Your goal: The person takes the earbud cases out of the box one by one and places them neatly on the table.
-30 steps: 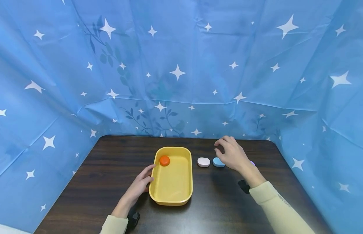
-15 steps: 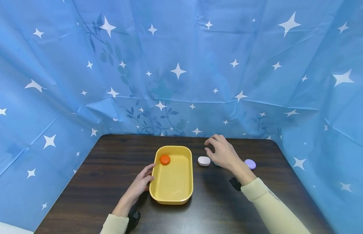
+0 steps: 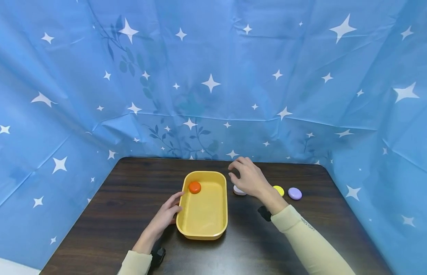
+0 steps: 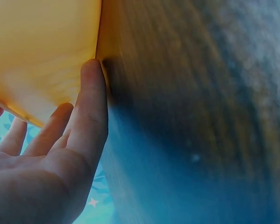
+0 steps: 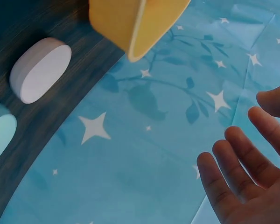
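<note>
A yellow rectangular tray (image 3: 203, 217) stands mid-table with a round orange piece (image 3: 194, 187) inside, near its far left corner. My left hand (image 3: 162, 218) rests its fingers against the tray's left side; the left wrist view shows straight fingertips (image 4: 91, 74) touching the wall. Over the white oval block (image 3: 239, 191) hovers my right hand (image 3: 249, 178), fingers loosely bent and holding nothing. That hand partly covers the white block in the head view. A light blue oval block (image 5: 1, 133) shows beside the white one in the right wrist view; the hand hides it from the head view.
Right of my right wrist lie a round yellow piece (image 3: 278, 190), partly covered by the arm, and a round purple piece (image 3: 294, 193). The dark wooden table (image 3: 144, 179) ends at a blue star-patterned curtain (image 3: 213, 103) behind and at both sides.
My right hand has moved left, from above the blue block to above the white block, uncovering the purple and yellow pieces. My left hand and the tray have stayed in place.
</note>
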A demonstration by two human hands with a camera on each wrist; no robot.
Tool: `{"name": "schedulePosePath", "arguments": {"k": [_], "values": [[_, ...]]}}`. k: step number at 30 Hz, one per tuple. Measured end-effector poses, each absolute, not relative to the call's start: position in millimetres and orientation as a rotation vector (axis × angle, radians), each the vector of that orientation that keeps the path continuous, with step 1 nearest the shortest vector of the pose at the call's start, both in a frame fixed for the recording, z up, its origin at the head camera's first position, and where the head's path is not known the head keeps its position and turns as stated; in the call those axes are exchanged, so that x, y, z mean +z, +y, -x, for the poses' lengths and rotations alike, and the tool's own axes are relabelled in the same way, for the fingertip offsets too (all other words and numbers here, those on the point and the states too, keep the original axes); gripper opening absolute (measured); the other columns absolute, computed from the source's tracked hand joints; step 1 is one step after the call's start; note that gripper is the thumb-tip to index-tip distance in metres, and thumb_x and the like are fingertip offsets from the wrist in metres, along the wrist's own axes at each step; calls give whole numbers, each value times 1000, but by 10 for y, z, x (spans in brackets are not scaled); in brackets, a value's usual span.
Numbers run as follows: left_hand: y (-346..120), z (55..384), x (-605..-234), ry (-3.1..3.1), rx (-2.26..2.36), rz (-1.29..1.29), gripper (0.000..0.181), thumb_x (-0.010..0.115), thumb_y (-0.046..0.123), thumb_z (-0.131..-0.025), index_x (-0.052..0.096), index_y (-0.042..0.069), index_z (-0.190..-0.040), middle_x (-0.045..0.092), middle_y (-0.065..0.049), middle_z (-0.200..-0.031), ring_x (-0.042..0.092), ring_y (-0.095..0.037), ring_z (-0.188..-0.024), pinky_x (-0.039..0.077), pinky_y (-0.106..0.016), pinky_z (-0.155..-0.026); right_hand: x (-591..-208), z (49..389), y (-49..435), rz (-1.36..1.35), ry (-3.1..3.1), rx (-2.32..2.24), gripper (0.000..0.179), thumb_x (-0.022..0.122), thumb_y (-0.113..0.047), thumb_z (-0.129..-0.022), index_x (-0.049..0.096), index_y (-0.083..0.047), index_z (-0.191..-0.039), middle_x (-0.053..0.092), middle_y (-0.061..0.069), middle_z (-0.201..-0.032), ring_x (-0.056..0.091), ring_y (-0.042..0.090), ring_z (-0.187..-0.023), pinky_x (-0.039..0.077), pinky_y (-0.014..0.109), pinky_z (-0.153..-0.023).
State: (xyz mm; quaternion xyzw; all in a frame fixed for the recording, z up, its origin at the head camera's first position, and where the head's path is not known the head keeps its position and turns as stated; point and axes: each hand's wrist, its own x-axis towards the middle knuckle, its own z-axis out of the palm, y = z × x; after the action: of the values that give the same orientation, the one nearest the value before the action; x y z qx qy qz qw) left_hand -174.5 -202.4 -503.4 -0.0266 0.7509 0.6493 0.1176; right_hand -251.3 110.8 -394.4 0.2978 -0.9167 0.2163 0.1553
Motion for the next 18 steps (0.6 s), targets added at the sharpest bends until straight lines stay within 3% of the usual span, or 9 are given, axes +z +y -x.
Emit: {"name": "schedulePosePath", "arguments": {"k": [10,18], "values": [[-2014,1710,-5032,2237,1865,79,53,49,14,-103,41,18,-155,40,-22,-156,55,-35,-126,53,-53,-92,-3953,2573,876,-912,-2646,579,14,66,-17,-95,72,-12,-106,63,4,-110,57,25,-108,53,43,-88],[-2015,1704,-5021,2235,1872,73,53,50,14,-103,41,18,-155,40,-22,-155,57,-34,-123,54,-52,-90,-4002,2627,704,-1008,-2596,617,14,66,-16,-94,73,-9,-105,65,7,-109,57,25,-103,53,42,-86]]}}
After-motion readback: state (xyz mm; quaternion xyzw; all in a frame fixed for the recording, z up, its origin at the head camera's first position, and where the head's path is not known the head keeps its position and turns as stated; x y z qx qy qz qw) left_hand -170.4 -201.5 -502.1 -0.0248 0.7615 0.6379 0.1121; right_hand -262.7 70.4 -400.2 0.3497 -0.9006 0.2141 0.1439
